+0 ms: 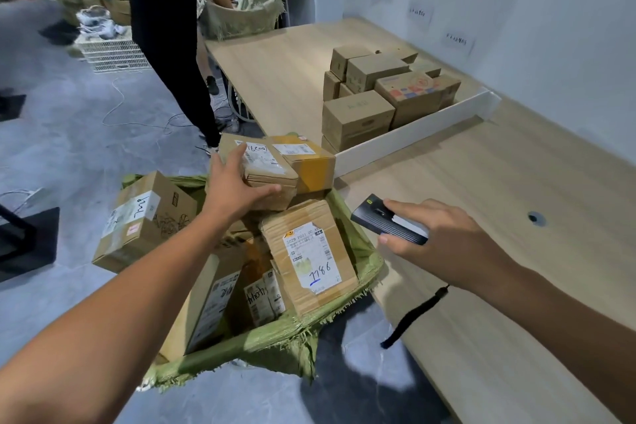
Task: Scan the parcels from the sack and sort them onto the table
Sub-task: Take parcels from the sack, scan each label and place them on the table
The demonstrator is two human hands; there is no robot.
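Top parcel (266,167): a small brown carton with a white label. It lies on top of the heap in the sack, touching an orange-taped parcel (311,162).
Handling: it is judged light and stiff, and one hand is likely enough. Taped cardboard should offer fair grip, though the corners could be crushed if squeezed hard.
Where to hold: it is best taken across its short near end, with the label left uncovered and turned up for scanning.
Left hand (235,188): it is spread wide, and the parcel's near end is clasped between the thumb along the front edge and the fingers over the top.
Right hand (438,234): it is curled round a dark scanner (389,222), held above the bench edge.
Sack (364,253): green and woven, it stands open just beside the bench and is filled with parcels, one marked 7786 (311,251).
Bench (499,189): pale wood. Sorted boxes (378,89) are stacked behind a white divider (413,136), well apart from the sack.
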